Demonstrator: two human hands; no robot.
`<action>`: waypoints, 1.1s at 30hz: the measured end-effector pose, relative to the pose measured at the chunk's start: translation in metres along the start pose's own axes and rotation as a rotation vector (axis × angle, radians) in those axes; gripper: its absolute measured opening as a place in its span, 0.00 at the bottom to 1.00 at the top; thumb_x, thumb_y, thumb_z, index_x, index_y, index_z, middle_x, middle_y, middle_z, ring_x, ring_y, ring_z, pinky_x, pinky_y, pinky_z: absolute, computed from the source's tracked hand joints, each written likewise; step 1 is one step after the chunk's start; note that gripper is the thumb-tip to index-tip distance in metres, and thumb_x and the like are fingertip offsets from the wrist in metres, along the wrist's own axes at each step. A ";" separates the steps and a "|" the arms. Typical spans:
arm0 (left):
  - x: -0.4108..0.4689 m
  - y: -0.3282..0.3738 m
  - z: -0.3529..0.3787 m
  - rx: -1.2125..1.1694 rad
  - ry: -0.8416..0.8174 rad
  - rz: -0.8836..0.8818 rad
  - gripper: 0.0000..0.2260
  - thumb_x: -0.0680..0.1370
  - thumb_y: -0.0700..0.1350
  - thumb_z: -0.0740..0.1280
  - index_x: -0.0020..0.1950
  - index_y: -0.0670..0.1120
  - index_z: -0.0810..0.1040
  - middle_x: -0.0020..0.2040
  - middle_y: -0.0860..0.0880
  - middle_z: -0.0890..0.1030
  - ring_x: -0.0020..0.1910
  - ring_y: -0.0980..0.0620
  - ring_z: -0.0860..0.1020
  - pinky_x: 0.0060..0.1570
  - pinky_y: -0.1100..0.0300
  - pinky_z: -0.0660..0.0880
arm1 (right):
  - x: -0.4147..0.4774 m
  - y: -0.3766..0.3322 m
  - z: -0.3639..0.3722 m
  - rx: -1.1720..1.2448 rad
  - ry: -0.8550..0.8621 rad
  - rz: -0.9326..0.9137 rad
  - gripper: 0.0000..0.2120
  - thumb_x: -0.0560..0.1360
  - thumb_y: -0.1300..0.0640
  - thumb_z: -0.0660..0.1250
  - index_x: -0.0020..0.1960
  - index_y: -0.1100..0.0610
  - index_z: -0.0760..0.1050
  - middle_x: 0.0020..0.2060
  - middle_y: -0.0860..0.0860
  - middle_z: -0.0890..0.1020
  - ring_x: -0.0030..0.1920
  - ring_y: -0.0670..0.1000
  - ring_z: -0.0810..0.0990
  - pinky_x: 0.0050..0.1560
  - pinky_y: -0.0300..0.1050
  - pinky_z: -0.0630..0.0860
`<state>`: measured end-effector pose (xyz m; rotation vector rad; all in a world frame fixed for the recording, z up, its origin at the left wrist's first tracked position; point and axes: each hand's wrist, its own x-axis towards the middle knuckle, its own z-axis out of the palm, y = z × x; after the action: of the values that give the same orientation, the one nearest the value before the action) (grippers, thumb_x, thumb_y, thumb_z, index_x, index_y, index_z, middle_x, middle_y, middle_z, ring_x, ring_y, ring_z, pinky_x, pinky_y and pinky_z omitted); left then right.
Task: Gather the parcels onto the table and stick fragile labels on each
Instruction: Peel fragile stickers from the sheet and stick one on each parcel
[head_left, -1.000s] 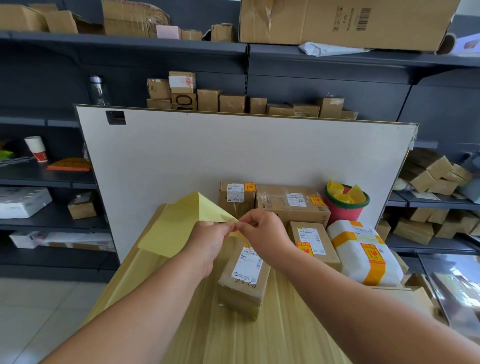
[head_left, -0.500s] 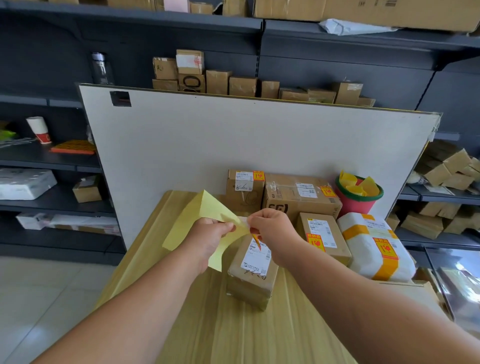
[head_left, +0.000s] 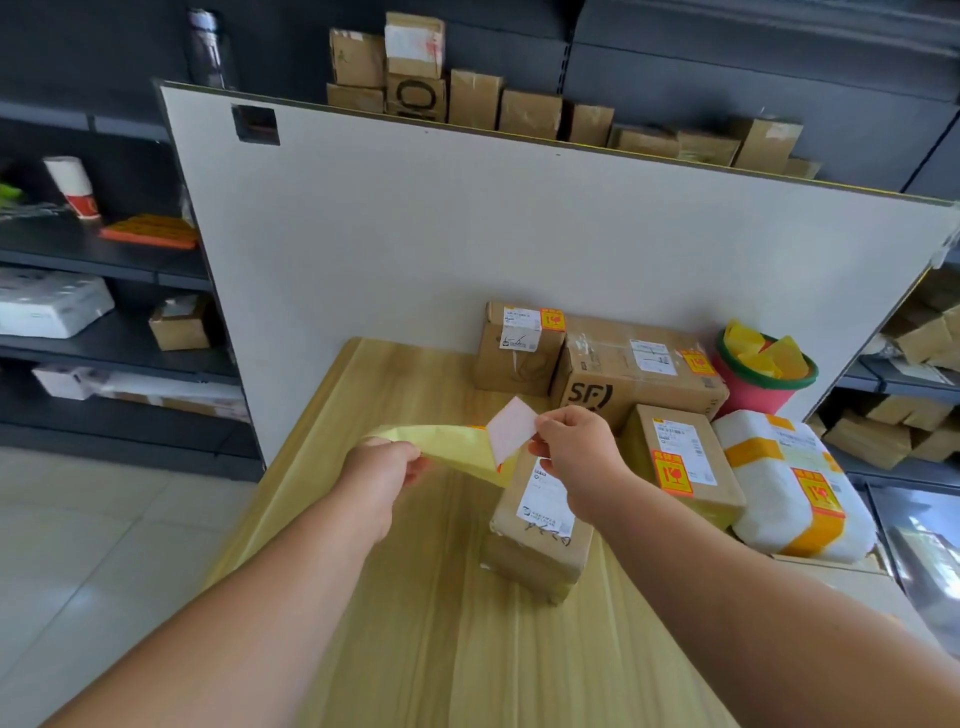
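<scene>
My left hand grips a yellow backing sheet above the wooden table. My right hand pinches a fragile label, partly peeled off that sheet with its pale back showing. Right below stands a brown parcel with a white shipping slip and no fragile sticker in sight. Behind it and to the right lie labelled parcels: a small box, an SF box, a flat box and a white padded bag.
A white board stands upright along the table's far edge. A red bucket holding yellow backing scraps sits at the back right. Dark shelves with several cardboard boxes surround the table. Tiled floor lies to the left.
My right hand has peeled the label further off the sheet, turning its pale back up. My left hand has lowered the yellow sheet. The camera has tilted down.
</scene>
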<state>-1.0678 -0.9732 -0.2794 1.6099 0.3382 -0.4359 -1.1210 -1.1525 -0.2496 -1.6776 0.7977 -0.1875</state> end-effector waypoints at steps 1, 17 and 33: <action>0.005 -0.002 -0.003 -0.007 0.007 -0.023 0.04 0.79 0.38 0.61 0.46 0.44 0.74 0.39 0.47 0.82 0.36 0.52 0.76 0.35 0.60 0.68 | 0.003 0.001 0.002 -0.001 0.011 0.003 0.06 0.80 0.58 0.62 0.48 0.56 0.77 0.42 0.54 0.82 0.41 0.51 0.78 0.46 0.48 0.78; 0.063 -0.054 -0.025 0.085 -0.055 -0.334 0.07 0.81 0.45 0.61 0.46 0.50 0.77 0.43 0.49 0.83 0.45 0.49 0.78 0.54 0.54 0.70 | 0.025 0.026 0.025 -0.060 0.084 0.046 0.06 0.79 0.57 0.63 0.47 0.58 0.77 0.36 0.51 0.81 0.39 0.52 0.76 0.42 0.48 0.75; 0.020 -0.013 0.037 0.547 -0.201 0.612 0.10 0.73 0.49 0.72 0.52 0.48 0.79 0.52 0.52 0.80 0.53 0.53 0.78 0.55 0.55 0.75 | 0.005 0.016 0.035 0.122 -0.022 0.103 0.04 0.79 0.59 0.64 0.46 0.58 0.76 0.39 0.55 0.82 0.38 0.51 0.81 0.48 0.48 0.80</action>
<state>-1.0589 -1.0095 -0.3028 2.0682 -0.4632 -0.2163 -1.1053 -1.1285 -0.2759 -1.5182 0.8374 -0.1431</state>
